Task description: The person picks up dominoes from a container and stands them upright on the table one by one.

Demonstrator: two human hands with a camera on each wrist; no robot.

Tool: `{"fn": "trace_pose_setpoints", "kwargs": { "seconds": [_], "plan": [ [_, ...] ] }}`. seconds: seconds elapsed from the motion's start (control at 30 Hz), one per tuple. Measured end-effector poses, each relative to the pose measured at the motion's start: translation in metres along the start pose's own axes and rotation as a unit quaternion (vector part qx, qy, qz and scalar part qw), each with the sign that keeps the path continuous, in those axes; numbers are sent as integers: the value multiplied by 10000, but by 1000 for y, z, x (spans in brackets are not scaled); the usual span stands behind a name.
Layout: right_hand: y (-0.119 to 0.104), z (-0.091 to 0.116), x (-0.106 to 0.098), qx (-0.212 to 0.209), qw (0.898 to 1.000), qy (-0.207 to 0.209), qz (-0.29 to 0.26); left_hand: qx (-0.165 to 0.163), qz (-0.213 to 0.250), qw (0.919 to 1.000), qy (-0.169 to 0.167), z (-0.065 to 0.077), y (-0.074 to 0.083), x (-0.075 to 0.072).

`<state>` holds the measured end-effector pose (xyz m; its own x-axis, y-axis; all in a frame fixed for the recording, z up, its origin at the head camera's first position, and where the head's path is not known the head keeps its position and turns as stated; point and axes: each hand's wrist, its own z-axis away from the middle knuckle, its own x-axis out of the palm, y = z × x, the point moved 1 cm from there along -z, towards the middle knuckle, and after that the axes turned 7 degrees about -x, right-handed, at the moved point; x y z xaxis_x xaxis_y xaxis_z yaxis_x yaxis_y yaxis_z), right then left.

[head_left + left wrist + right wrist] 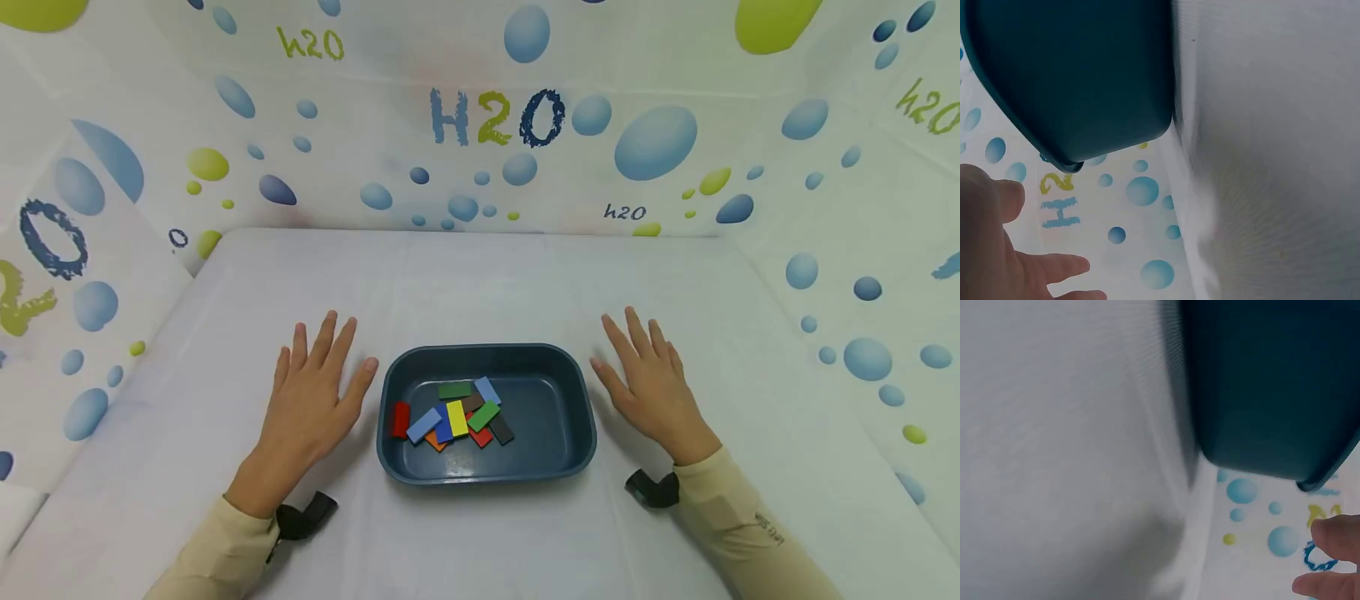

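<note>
Between the two hands stands a dark blue-teal tray (540, 454) with rounded corners. Several small flat coloured blocks lie loosely in its left half, among them a yellow block (457, 418), a red block (401, 420) and a green block (454, 390). My left hand (309, 400) is spread with straight fingers just left of the tray, holding nothing. On the other side, my right hand (651, 392) is likewise spread out, apart from the tray. Both wrist views show the tray's outer wall (1079, 75) close by, with some fingers at the edge; the blocks are hidden there.
A white cloth (480, 283) covers the table. Behind it and at both sides hangs a white curtain (420, 50) printed with blue and green drops. A black wrist mount (306, 517) sits at the left cuff, another mount (651, 489) at the right.
</note>
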<state>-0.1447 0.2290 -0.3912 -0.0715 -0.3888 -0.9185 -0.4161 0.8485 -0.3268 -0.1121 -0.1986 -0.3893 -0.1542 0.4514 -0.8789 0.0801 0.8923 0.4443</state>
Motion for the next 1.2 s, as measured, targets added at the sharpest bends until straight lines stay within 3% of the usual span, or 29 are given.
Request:
{"fn": "trace_pose_setpoints", "kwargs": {
  "seconds": [0.23,0.57,0.73,0.97,1.2],
  "plan": [
    [-18,-10,-9,-796,9943,400,-592,158,200,9996,-128,-1,13,-4],
    [-56,-27,-9,-2055,9677,677,-1297,524,207,9984,-99,-5,25,0],
    [-72,-35,-3,-2354,9529,241,-1898,465,276,9984,-190,-3,26,3],
    [-88,-45,8,-2394,9328,-605,-2624,401,370,9982,-268,-1,24,5],
    [-99,-52,20,-2447,9232,-1223,-2700,397,691,9958,-457,-1,22,10]
  ]
}}
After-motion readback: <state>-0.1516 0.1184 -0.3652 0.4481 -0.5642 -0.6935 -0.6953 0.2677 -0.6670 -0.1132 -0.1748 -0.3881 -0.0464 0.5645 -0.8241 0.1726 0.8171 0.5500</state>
